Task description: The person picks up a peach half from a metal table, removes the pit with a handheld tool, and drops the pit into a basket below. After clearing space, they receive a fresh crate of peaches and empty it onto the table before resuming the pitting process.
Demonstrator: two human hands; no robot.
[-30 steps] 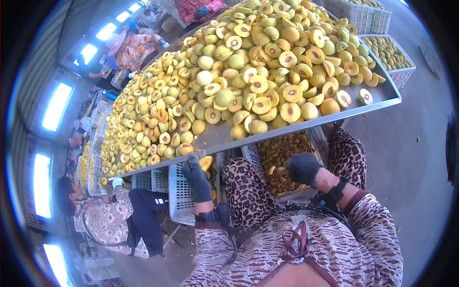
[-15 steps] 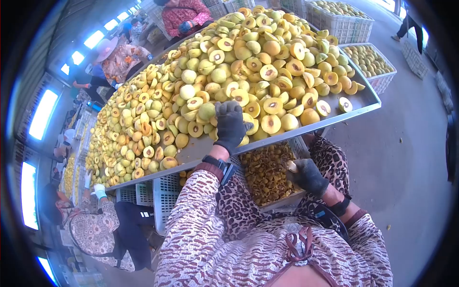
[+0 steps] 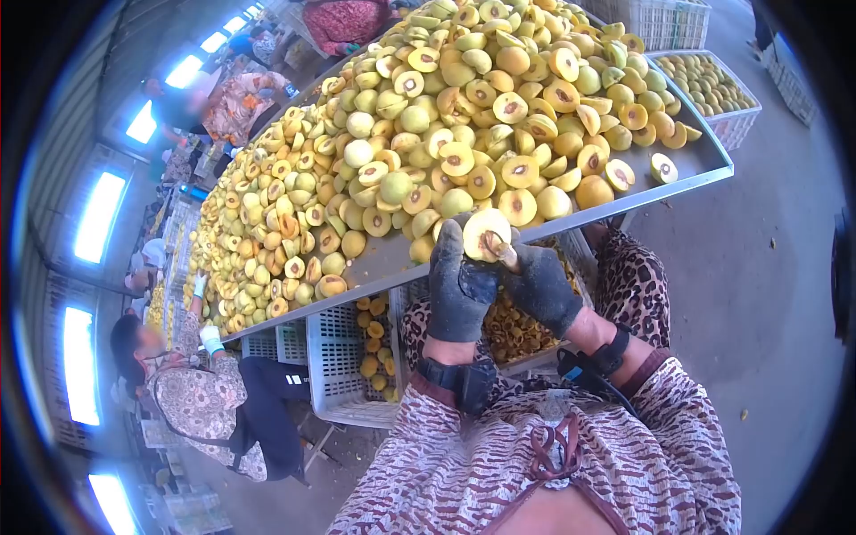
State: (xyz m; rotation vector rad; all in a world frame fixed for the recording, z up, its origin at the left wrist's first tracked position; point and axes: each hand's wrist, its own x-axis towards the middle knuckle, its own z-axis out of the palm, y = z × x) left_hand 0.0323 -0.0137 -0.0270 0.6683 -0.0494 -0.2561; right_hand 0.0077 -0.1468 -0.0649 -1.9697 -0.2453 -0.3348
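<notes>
My left hand (image 3: 458, 290), in a dark grey glove, is closed around a halved yellow peach (image 3: 482, 228), cut face up with the brown pit area showing. From the right, my gloved right hand (image 3: 546, 290) grips a small pitting tool (image 3: 506, 256); its curved metal end touches the middle of the cut face. Most of the tool's handle is hidden in the glove. Both hands are just in front of the near rim of a metal table (image 3: 624, 202), which bears a large heap of peach halves (image 3: 419, 143).
Below my hands, between my knees, a crate holds brown pits and scraps (image 3: 522, 332). A white crate (image 3: 343, 406) with peach halves stands to its left. Full crates (image 3: 736, 134) stand beyond the table's right end. A co-worker (image 3: 201, 392) sits at the left; others work across the table.
My left hand has come back from the heap with a peach half. My right hand has moved up and left to meet it, bringing the tool onto the fruit.
</notes>
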